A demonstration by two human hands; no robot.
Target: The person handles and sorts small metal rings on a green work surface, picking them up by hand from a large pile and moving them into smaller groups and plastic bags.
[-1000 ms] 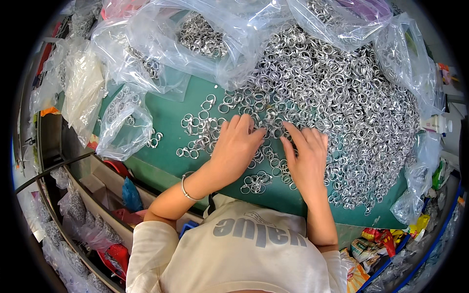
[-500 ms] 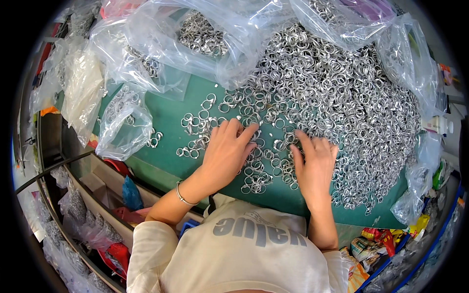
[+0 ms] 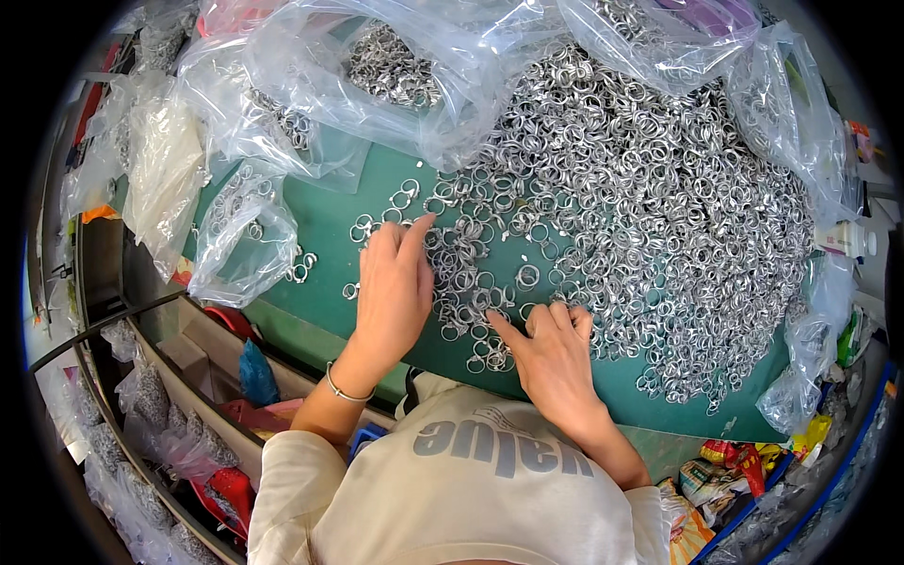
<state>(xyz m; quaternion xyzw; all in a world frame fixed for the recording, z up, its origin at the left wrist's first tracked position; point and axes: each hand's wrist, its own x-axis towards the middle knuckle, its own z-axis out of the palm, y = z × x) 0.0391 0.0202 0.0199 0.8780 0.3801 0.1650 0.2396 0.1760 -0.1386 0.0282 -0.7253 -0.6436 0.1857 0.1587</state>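
A big heap of small silver metal rings (image 3: 659, 188) covers the right of the green tabletop. From it, looser rings (image 3: 461, 254) spread left across the middle. At the left edge of that spread my left hand (image 3: 391, 287) lies against the rings, its index finger stretched up and apart, and I see nothing held. My right hand (image 3: 556, 363) rests palm down among rings nearer my body. Its thumb reaches left to a cluster of rings (image 3: 490, 353), and its other fingers are bent but spaced; whatever lies under them is hidden.
Clear plastic bags (image 3: 311, 75) with more rings line the far edge. A small open bag (image 3: 247, 231) with some rings sits at the left, beside a few loose ones (image 3: 301, 266). Below left is a drawer (image 3: 202, 348); colourful packets (image 3: 730, 466) are at lower right.
My left hand has moved left, to the outer side of the loose rings. My right hand has swept left and nearer my body, and the rings between my hands have shifted left into a closer group.
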